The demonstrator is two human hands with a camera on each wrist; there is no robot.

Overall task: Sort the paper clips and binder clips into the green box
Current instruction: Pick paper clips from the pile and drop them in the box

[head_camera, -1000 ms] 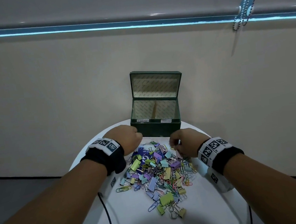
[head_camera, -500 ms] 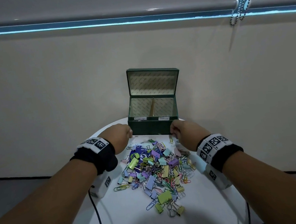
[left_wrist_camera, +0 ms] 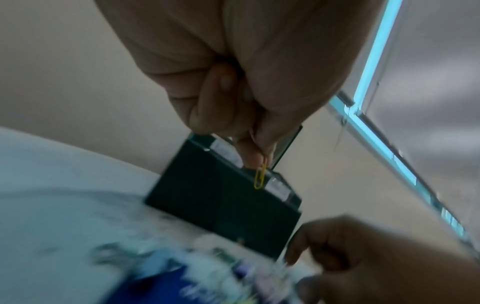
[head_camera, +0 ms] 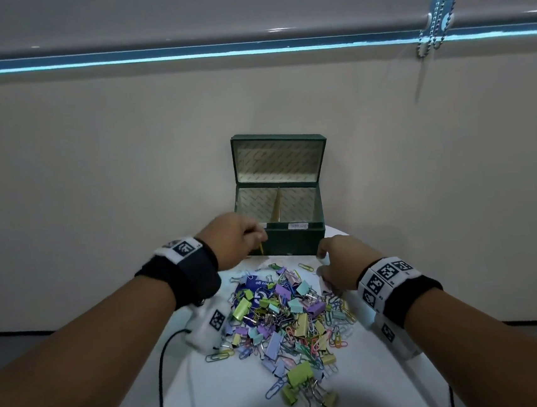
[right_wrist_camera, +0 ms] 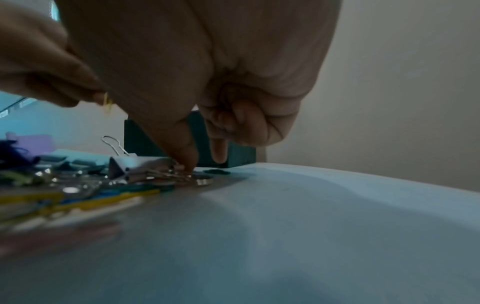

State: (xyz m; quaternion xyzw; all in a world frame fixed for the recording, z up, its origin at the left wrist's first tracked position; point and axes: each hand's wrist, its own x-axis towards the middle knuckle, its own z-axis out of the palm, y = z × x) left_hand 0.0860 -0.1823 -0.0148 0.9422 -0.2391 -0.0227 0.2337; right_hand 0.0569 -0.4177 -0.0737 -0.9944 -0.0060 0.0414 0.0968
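Observation:
The green box [head_camera: 292,243] stands open at the back of the white round table [head_camera: 194,400], with a divider [head_camera: 276,207] splitting it into two compartments. A mixed pile of coloured paper clips and binder clips [head_camera: 288,319] lies in front of it. My left hand [head_camera: 259,237] hovers at the box's front left corner and pinches a yellow paper clip [left_wrist_camera: 260,176], which hangs down in front of the box [left_wrist_camera: 221,201]. My right hand [head_camera: 320,264] is low at the pile's far right edge. Its thumb tip [right_wrist_camera: 188,162] touches clips beside a white binder clip [right_wrist_camera: 135,166]; the forefinger [right_wrist_camera: 219,152] stands apart, with nothing between them.
A blue printed card [head_camera: 255,283] lies under the pile's far left part. One loose paper clip [head_camera: 306,267] sits just before the box. A black cable [head_camera: 161,377] runs over the table's left edge. A beige wall rises right behind the box.
My left hand rose from the pile to the box's front left corner with the yellow clip. My right hand went up to the box's right corner, then dropped back to the pile's edge.

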